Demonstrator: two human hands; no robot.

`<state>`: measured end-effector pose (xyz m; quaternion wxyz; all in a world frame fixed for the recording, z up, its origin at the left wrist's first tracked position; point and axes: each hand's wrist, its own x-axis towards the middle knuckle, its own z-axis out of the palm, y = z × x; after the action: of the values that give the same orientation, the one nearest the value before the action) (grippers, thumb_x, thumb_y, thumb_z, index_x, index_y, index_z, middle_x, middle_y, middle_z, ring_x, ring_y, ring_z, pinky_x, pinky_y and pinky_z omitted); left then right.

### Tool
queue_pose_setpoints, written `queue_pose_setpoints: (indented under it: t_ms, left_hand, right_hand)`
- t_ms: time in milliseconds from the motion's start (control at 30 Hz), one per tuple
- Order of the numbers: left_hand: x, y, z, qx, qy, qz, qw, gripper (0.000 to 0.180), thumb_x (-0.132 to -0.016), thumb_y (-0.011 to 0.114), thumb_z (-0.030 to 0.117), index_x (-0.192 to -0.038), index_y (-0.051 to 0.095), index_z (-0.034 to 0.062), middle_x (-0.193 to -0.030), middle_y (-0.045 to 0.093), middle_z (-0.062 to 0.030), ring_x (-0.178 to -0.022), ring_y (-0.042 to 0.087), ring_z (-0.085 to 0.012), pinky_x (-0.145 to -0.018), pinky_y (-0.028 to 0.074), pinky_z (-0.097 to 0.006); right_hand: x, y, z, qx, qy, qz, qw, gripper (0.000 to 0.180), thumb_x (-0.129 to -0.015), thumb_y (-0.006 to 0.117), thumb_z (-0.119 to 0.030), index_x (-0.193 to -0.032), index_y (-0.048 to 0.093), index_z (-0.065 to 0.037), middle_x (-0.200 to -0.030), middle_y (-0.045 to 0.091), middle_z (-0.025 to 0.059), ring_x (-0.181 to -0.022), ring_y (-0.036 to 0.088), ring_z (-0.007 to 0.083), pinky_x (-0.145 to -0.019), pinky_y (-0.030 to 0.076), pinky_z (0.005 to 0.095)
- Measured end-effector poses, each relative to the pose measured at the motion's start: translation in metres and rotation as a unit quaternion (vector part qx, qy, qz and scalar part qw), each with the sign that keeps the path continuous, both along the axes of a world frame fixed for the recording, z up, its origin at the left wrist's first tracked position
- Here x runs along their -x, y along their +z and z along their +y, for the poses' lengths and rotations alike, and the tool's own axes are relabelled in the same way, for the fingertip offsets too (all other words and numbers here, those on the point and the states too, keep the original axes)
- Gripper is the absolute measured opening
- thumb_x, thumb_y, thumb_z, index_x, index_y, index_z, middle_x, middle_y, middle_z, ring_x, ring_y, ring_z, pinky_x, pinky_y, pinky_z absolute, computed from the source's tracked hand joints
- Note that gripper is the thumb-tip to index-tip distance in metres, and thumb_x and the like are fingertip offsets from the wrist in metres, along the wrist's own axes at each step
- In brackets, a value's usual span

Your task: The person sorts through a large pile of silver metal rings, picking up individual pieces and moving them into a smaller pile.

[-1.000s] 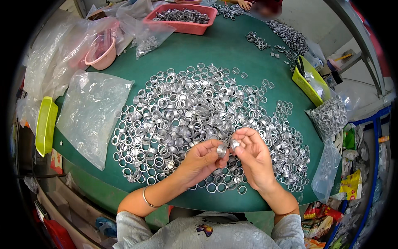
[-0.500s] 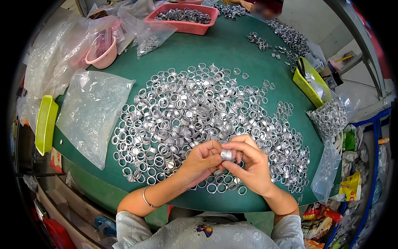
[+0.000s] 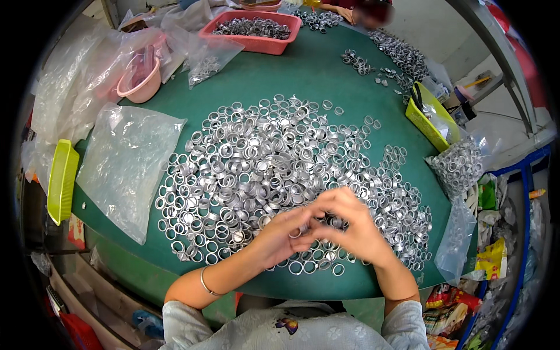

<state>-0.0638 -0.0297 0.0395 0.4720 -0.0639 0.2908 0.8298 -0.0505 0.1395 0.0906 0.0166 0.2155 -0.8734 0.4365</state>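
Lots of silver rings (image 3: 262,157) lie in a big, messy heap on the green counter (image 3: 315,70). The left hand (image 3: 280,238) and the right hand (image 3: 359,224) meet over the near side of the heap and hide some of it. A bit of silver shows by the left fingers, but I cannot tell if that grip holds a ring. The right hand is blurry, with its fingers bent, and I cannot tell if its grip has anything.

Loose rings crowd all around both hands. A flat clear bag (image 3: 128,169) lies just left of the heap, and a yellow-green basket (image 3: 70,181) is past it at the edge. Far back are a pink bowl (image 3: 146,90) and a pink tub (image 3: 251,44) full of small silver bits. On the right, a clear bag packed with rings (image 3: 458,166) sits near another yellow-green basket (image 3: 422,128). Another person's hand (image 3: 345,13) is at the far end.
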Motion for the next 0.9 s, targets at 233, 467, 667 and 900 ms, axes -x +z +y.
queue_pose_setpoints:
  t_ms: [233,467,667,900]
  left_hand:
    - [-0.001,-0.009,0.002,-0.022,-0.09,0.014,0.996,0.019,-0.091,0.041,0.016,-0.097,0.052,0.001,-0.063,0.04,-0.0007,-0.045,0.027,-0.0044,-0.037,0.02,-0.019]
    - [0.001,-0.007,-0.003,-0.017,-0.059,0.004,0.998,0.017,-0.084,0.042,0.007,-0.096,0.052,0.0001,-0.062,0.04,-0.0029,-0.045,0.029,-0.008,-0.04,0.023,-0.021]
    - [0.001,-0.003,0.0,-0.019,-0.034,0.031,0.999,0.028,-0.076,0.042,-0.002,-0.101,0.053,0.0,-0.07,0.047,-0.0042,-0.051,0.035,-0.0088,-0.045,0.028,-0.021]
    - [-0.001,-0.002,-0.002,-0.011,0.043,0.045,0.998,0.025,-0.084,0.05,0.007,-0.108,0.052,0.0021,-0.078,0.048,-0.0036,-0.058,0.037,-0.0068,-0.048,0.032,-0.02]
  right_hand:
    - [0.112,-0.05,0.064,-0.15,-0.211,0.124,0.958,0.02,-0.077,0.061,-0.013,-0.093,0.061,-0.002,-0.094,0.058,0.0117,-0.09,0.051,0.028,-0.08,0.04,0.0366]
    - [0.132,-0.077,0.055,-0.219,-0.191,0.112,0.95,0.03,-0.073,0.064,-0.013,-0.101,0.059,-0.004,-0.103,0.054,0.0099,-0.097,0.047,0.0296,-0.085,0.038,0.0386]
    - [0.132,-0.074,0.04,-0.172,-0.161,0.093,0.968,0.025,-0.071,0.065,-0.008,-0.094,0.06,-0.004,-0.092,0.058,0.0101,-0.092,0.051,0.0279,-0.085,0.036,0.0381]
    - [0.083,-0.036,0.021,0.303,-0.086,-0.232,0.92,0.025,-0.086,0.054,-0.018,-0.104,0.055,-0.001,-0.088,0.06,0.0077,-0.08,0.054,0.0135,-0.077,0.043,0.0273]
